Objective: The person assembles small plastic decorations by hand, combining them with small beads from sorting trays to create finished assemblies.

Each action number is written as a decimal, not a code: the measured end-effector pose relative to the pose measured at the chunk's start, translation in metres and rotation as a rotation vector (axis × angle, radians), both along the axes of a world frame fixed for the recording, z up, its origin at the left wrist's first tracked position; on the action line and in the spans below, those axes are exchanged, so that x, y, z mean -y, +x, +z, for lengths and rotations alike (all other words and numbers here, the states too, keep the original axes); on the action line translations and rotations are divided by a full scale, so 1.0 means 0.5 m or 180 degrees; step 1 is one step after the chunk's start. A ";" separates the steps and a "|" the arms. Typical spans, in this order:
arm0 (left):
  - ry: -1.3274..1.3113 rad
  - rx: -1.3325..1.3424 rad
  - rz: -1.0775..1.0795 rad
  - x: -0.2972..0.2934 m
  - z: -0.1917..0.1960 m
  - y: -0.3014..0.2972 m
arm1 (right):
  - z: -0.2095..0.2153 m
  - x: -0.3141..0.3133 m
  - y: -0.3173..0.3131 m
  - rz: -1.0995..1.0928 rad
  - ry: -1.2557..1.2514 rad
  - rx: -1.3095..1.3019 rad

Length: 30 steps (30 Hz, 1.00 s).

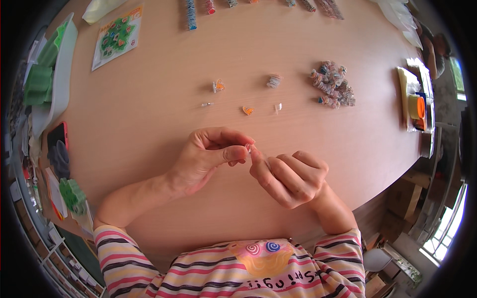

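Note:
Near the middle of the table, my left hand [211, 151] pinches a small clear plastic piece [249, 148] between thumb and fingertips. My right hand [290, 179] is closed, its thumb and index finger meeting the same piece; its other fingers are curled in. Just beyond my hands lies a flat orange piece [248, 111], heart-like in shape. Beside it are a little clear plastic part [278, 107] and a thin clear-and-silver piece [207, 105]. Farther off sit an orange piece with clear plastic [218, 86] and a short stack of clear discs [274, 81].
To the right is a heap of small stacked pieces [334, 85]. Several rows of pieces, one blue [191, 15], line the far edge. A card with a green design [117, 37] lies far left, near a white tray [64, 74]. A red-edged phone [60, 136] rests at the left edge.

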<state>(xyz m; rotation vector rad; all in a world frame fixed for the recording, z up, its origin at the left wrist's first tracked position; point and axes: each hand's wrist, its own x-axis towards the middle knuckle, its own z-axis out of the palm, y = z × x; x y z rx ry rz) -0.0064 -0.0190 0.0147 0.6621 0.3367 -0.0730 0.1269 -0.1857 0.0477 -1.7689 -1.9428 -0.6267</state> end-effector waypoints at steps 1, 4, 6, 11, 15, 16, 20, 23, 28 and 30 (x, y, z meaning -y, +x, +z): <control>0.0068 -0.0137 0.0039 -0.001 0.006 0.001 | -0.003 0.002 0.008 0.0012 0.0001 -0.0006; 0.0275 -0.0201 0.0170 -0.017 0.004 0.008 | -0.008 0.004 0.048 -0.0300 0.0555 -0.0282; 0.0424 -0.0125 0.0257 -0.023 0.004 0.010 | 0.003 0.008 0.083 -0.0886 -0.0028 -0.0608; 0.2841 0.0567 -0.0315 -0.010 0.003 0.031 | -0.028 0.019 0.126 -0.1468 -0.0298 -0.1193; 0.3936 0.0798 -0.0442 -0.002 0.011 0.046 | -0.037 0.015 0.120 -0.1542 -0.0367 -0.1518; 0.3943 0.0800 -0.0442 -0.001 0.010 0.051 | -0.038 0.014 0.119 -0.1565 -0.0370 -0.1616; 0.4621 0.0997 -0.0427 -0.004 0.010 0.074 | -0.034 0.006 0.106 -0.1475 -0.0344 -0.2115; 0.4996 0.1011 -0.0304 0.001 0.012 0.088 | -0.041 -0.003 0.108 -0.1220 -0.0626 -0.2008; 0.5137 0.0696 0.0045 -0.010 0.031 0.100 | -0.032 -0.009 0.126 -0.1256 -0.0396 -0.1789; 0.5340 0.0792 0.0110 -0.017 0.027 0.108 | -0.019 -0.003 0.155 -0.1676 -0.0253 -0.1485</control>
